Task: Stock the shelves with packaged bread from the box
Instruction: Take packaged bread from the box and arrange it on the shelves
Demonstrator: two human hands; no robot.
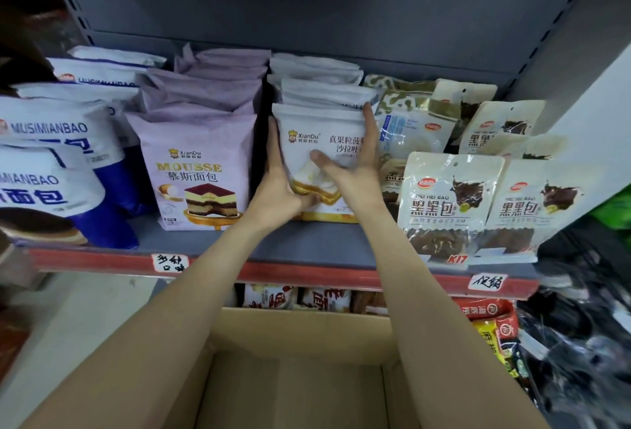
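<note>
1. The white bread pack stood upright on the grey shelf, front of its own row of white packs, between the purple mousse packs and the dark "hei hei bao" snack bags.
2. Your left hand was on the pack's left edge, fingers straight up along the side, thumb tucked across the bottom front, so you were holding it.
3. Your right hand had the right edge, fingers running up to the top corner and thumb lying over the printed front. Both hands were gripping the same pack.
4. Further left sat the blue and white bread bags.
5. The cardboard box was open right below your arms; no packs showed in the part you could see.
6. Handwritten price tags hung on the red shelf strip, more snacks on the shelf underneath.
</note>
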